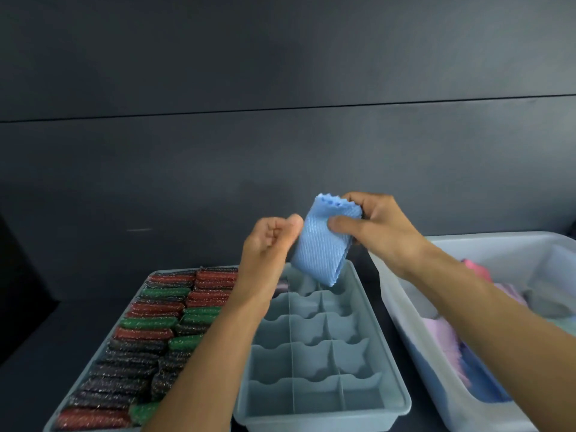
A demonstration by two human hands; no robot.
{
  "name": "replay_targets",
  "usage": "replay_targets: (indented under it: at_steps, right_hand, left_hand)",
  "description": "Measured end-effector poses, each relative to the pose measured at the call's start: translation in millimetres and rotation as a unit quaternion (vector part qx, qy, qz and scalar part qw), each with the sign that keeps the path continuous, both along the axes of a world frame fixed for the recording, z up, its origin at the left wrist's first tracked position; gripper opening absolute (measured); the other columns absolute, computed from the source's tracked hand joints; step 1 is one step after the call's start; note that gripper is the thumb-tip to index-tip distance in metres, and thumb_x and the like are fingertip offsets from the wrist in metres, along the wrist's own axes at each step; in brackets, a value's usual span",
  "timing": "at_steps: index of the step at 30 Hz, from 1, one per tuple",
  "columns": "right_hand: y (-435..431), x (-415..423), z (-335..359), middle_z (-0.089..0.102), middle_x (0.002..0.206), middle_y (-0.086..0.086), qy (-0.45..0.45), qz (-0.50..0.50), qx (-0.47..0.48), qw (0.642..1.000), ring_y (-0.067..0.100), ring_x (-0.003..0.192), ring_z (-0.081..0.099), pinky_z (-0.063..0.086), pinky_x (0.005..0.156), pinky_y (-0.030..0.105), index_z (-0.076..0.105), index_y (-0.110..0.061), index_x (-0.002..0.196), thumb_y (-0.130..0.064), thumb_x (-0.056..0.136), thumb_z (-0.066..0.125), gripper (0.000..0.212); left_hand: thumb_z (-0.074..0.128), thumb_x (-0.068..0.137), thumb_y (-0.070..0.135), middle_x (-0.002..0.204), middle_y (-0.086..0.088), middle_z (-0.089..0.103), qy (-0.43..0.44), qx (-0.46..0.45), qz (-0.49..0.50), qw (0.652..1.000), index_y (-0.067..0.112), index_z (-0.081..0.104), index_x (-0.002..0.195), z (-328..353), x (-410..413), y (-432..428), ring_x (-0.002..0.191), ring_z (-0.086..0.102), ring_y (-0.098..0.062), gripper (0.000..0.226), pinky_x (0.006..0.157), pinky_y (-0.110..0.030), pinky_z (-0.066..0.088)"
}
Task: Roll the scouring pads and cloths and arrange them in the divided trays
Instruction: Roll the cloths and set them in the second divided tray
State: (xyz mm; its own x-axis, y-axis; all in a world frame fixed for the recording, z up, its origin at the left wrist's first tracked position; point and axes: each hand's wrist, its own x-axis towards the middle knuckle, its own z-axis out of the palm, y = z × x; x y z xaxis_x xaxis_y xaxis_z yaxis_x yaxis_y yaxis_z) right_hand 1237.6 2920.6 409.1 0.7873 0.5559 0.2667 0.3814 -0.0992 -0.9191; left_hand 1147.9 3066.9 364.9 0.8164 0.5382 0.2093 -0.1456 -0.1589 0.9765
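A folded light-blue cloth (pixel 322 244) hangs in the air above the far end of the middle divided tray (pixel 386 363). My right hand (pixel 377 226) pinches its top edge between thumb and fingers. My left hand (pixel 271 241) is just left of the cloth with fingers curled, its thumb tip at the cloth's left edge; whether it holds the cloth is unclear. The middle tray's visible compartments hold nothing. The left tray (pixel 74 397) is packed with rolled red, green and dark scouring pads (pixel 149 322).
A pale plastic bin (pixel 414 307) at the right holds loose pink, lilac and blue cloths (pixel 442 335). The trays stand on a dark tabletop before a dark wall. A pale cloth shows in the middle tray's far-left corner, partly behind my left wrist.
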Motion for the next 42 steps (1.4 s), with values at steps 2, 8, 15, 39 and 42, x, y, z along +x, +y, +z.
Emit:
replay_targets:
  at_steps: [2,8,15,39,42]
  right_hand:
    - [-3,3,6,0.064,0.079,0.005,0.074,0.053,0.034,0.995,0.013,0.073,0.06,0.047,0.066,0.028,0.065,-0.005,0.09,-0.001,0.084,0.066,0.007]
    - [-7,9,9,0.066,0.078,0.003,0.101,0.084,0.07,0.989,0.013,0.075,0.064,0.052,0.069,0.026,0.065,-0.009,0.087,0.002,0.082,0.066,0.013]
    - [-7,2,-11,0.069,0.084,0.005,0.125,0.118,0.075,0.982,0.017,0.075,0.064,0.052,0.07,0.029,0.063,-0.005,0.107,0.005,0.078,0.07,0.031]
    - [-1,-6,-52,0.063,0.084,0.012,-0.038,0.044,0.093,0.994,0.034,0.07,0.049,0.04,0.061,0.031,0.078,-0.021,0.079,0.015,0.085,0.041,0.052]
    - [-2,-6,-55,0.067,0.09,0.004,0.086,0.067,0.125,0.986,0.019,0.08,0.06,0.048,0.068,0.032,0.073,-0.03,0.103,-0.025,0.091,0.051,0.025]
  left_hand:
    - [0.064,0.072,0.058,0.101,0.009,0.067,0.017,-0.018,-0.1,0.995,0.023,0.061,0.113,-10,-1,2,0.094,0.064,-0.008,0.054,0.079,-0.035,0.057]
    - [0.082,0.072,0.024,0.088,-0.013,0.076,0.053,-0.051,-0.219,0.973,0.006,0.072,0.096,-29,-4,-5,0.076,0.073,-0.023,0.032,0.065,-0.028,0.058]
    - [0.074,0.082,0.031,0.095,-0.008,0.075,-0.008,-0.036,-0.162,0.986,0.007,0.07,0.106,-12,-2,-5,0.084,0.071,-0.02,0.034,0.067,-0.028,0.057]
    - [0.062,0.093,0.013,0.092,-0.008,0.075,0.06,-0.085,-0.179,0.978,0.012,0.073,0.1,-11,-11,7,0.081,0.072,-0.021,0.013,0.056,-0.028,0.057]
    - [0.063,0.091,0.006,0.09,-0.004,0.075,0.017,-0.064,-0.142,0.988,0.01,0.07,0.103,-15,-12,9,0.08,0.072,-0.02,0.014,0.056,-0.028,0.057]
